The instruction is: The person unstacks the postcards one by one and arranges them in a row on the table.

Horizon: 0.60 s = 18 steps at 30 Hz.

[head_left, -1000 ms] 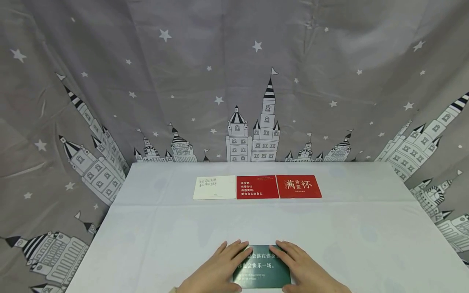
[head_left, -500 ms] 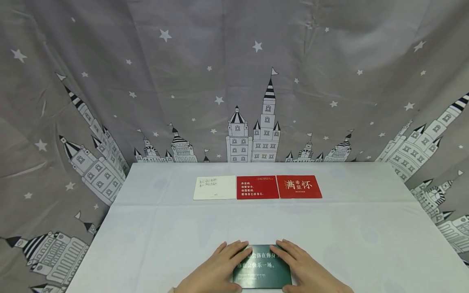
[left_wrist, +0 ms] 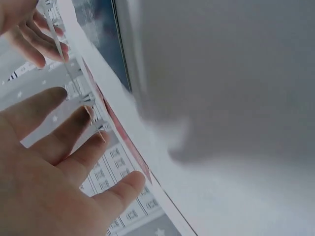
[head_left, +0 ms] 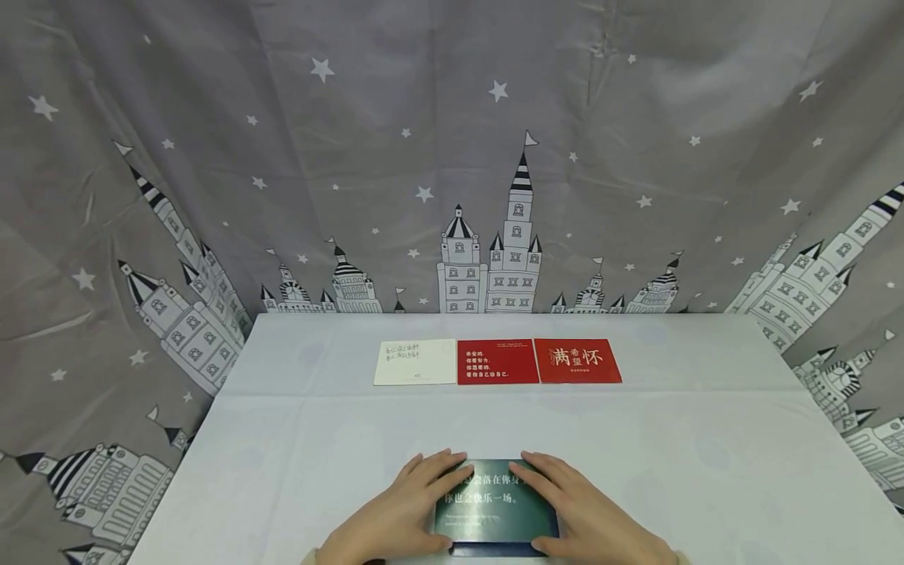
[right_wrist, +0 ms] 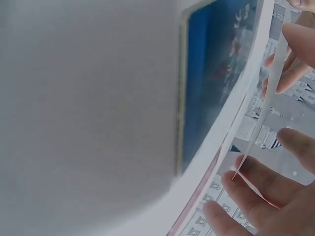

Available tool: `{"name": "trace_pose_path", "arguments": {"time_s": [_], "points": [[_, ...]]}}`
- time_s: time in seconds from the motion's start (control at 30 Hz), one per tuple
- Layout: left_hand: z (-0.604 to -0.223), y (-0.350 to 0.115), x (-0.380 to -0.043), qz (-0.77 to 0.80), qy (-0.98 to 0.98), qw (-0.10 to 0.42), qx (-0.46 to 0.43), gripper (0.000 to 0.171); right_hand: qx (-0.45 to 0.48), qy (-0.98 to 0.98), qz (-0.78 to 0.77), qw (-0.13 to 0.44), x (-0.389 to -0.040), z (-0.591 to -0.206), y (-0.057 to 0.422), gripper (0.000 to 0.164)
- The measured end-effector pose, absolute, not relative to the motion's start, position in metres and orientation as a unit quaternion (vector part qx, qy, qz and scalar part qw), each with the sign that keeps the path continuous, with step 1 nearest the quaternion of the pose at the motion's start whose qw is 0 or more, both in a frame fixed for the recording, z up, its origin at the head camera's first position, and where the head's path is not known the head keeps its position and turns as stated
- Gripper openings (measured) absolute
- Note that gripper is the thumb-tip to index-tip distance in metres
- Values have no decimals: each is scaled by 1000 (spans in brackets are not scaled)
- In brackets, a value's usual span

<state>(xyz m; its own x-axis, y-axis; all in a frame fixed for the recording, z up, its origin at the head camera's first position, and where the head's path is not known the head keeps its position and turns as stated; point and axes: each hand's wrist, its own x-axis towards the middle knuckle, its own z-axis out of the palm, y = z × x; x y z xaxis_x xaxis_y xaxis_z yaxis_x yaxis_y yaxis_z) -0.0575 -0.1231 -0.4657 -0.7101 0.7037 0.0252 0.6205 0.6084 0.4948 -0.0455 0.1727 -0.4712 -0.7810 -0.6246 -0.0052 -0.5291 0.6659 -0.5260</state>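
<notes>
A green postcard (head_left: 494, 506) printed with white writing is held between both hands at the front of the table. My left hand (head_left: 395, 514) grips its left edge, thumb at the near corner and fingers toward the far one. The right edge is pinched the same way by my right hand (head_left: 589, 514). Below its near edge shows a strip of a dark blue card (head_left: 494, 550). In the right wrist view, the lifted postcard (right_wrist: 269, 98) appears edge-on, with a gap between it and the blue card (right_wrist: 197, 88) lying on the table.
Along the back of the table (head_left: 318, 455), a cream card (head_left: 415, 369) with handwriting, a red card (head_left: 487, 362) and another red card (head_left: 577, 377) lie side by side. Behind them hangs a grey curtain (head_left: 381, 102) printed with castles and stars.
Both hands have raised the green postcard from where it lay, moving it slightly up and left in the head view. The dark blue card beneath has come into sight.
</notes>
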Motion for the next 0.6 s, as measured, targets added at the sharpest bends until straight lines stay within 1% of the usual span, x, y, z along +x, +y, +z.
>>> {"name": "trace_pose_path", "arguments": {"time_s": [0.13, 0.6], "points": [[-463, -131, -60, 255, 891, 86, 364, 86, -342, 907, -237, 66, -51, -469, 166, 85], [-452, -165, -69, 276, 897, 89, 334, 89, -380, 895, -226, 56, -74, -463, 132, 80]]}}
